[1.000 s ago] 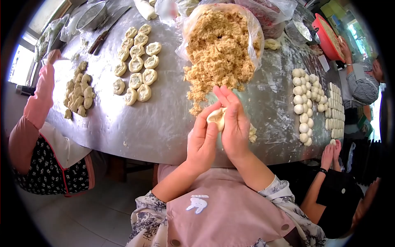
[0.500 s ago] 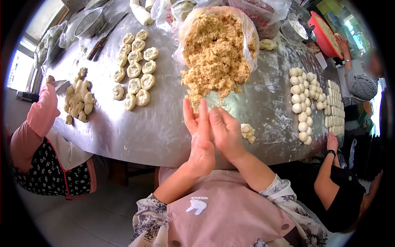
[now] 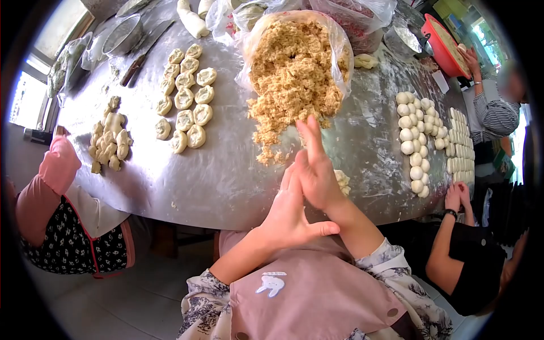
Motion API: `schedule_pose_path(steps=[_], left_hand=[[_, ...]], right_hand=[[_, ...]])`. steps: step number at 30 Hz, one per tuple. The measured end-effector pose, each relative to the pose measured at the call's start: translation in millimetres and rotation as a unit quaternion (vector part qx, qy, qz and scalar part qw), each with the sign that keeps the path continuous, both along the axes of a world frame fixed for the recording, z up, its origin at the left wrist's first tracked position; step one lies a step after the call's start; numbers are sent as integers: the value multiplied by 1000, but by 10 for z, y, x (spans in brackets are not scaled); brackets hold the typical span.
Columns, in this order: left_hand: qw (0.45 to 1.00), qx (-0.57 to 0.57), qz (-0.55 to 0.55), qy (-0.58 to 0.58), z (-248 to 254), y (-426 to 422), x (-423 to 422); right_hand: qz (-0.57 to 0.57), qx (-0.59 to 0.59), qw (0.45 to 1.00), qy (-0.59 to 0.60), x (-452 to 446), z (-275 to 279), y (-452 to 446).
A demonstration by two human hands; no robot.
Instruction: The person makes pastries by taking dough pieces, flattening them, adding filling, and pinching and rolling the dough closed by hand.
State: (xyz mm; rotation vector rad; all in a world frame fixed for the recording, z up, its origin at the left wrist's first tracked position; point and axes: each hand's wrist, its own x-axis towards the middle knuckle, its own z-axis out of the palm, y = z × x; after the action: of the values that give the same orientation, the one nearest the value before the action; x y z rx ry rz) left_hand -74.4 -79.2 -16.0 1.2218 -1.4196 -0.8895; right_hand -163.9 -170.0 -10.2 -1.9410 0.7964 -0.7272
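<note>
My left hand [image 3: 290, 214] and my right hand [image 3: 319, 177] meet palm to palm above the table's near edge. Fingers on both are stretched out, and the left thumb sticks out to the right. Whether anything lies between the palms is hidden. Just beyond my fingertips, a heap of crumbly yellow-brown filling [image 3: 297, 68] spills from an opened clear plastic bag [image 3: 245, 73] onto the metal table [image 3: 226, 181]. A small lump of pale dough [image 3: 342, 182] sits behind my right wrist, partly covered by it.
Cupped dough pieces [image 3: 185, 97] stand in rows to the left, near a dough pile [image 3: 109, 141] and a knife [image 3: 136, 65]. Round dough balls [image 3: 408, 147] are grouped at right. A red basin [image 3: 445, 48] stands far right. Co-workers stand on both sides.
My hands have slid against each other: the right has moved up and forward, the left back and down with its thumb swung out. The right-hand co-worker's hands have come together.
</note>
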Motion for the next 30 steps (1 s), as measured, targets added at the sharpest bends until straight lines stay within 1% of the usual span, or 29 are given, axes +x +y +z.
schedule_pose_path(steps=[1,3,5,7,8,11,12,14,16,17,19,20,23,24,27,28,30], left_hand=[[999,9,10,-38,59,19,-18],[998,43,-25,-34,139,11,15],[994,81,-74,-26,175,25,45],[992,77,-86,-49,198,26,37],[991,74,-89,-60,215,32,36],[994,80,0,-75,270,141,-118],[997,56,30,-40,217,150,-147],[991,90,1,-102,84,146,-53],[991,82,67,-77,17,73,-59],[990,76,99,-64,-16,38,-64],[973,145,103,-150,-9,26,36],[975,130,117,-140,-14,11,60],[977,90,163,-106,-50,18,81],[979,74,168,-89,-52,-7,65],[976,80,184,-81,-92,-7,-4],[974,105,182,-82,-61,4,-19],[977,140,140,-76,-122,49,-44]], right_hand=[[-10,45,999,-4,5,13,-31],[-14,34,999,38,-20,-2,-32],[40,18,999,23,-67,98,121],[77,-2,997,13,-78,164,187],[71,30,997,18,-61,138,148],[-48,115,992,1,-26,-4,-95],[-48,114,992,8,-26,10,-52],[22,70,997,-8,-29,90,165],[84,35,996,-4,-96,155,287],[81,69,994,-14,-106,149,309],[75,137,987,-35,-120,137,337],[25,41,998,-33,-116,121,356],[57,-121,991,26,-239,41,299],[-6,-147,989,7,-206,94,333],[-14,-84,994,70,-315,154,321],[-12,-73,995,66,-341,153,328],[-9,-49,997,59,-395,139,339]])
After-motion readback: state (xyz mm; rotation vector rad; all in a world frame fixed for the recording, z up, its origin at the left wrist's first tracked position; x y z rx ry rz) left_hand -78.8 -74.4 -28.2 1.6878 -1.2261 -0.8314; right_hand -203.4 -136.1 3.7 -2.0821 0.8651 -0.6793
